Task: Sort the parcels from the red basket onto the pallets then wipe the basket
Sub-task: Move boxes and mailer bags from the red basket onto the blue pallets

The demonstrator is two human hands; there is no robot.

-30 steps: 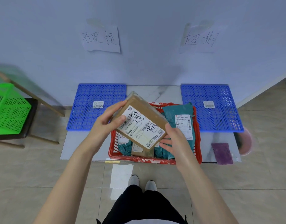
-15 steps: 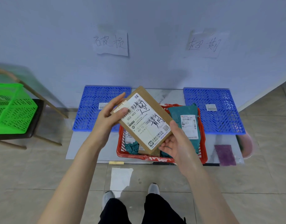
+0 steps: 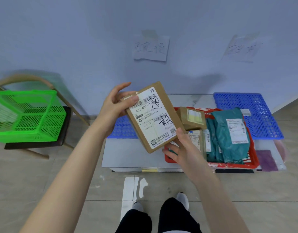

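Over the left end of the low table (image 3: pixel 128 153), seen from the head camera, the brown parcel (image 3: pixel 153 116) is up and turned label-first to the viewer. A second ago it hung tilted right above the red basket (image 3: pixel 232 165). Now it has come left and higher, clear of the rim, and the view has swung left with it, so the green basket (image 3: pixel 27 115) fills that side. That reads as a label check: two big handwritten characters cross the sticker, and I'd say the pallet choice is being made, with nothing placed yet. The left hand (image 3: pixel 114 105) pinches the far-left corner, thumb flat on the label, fingers behind. The right hand (image 3: pixel 180 148) cups the near-right corner from below, fingers curled under, thumb at the edge. So the parcel sits between both hands, in front of the left pallet (image 3: pixel 123 128). The right pallet (image 3: pixel 256 111) is well apart beyond the basket, where teal bags (image 3: pixel 229 135) and a small box (image 3: pixel 192 118) wait.
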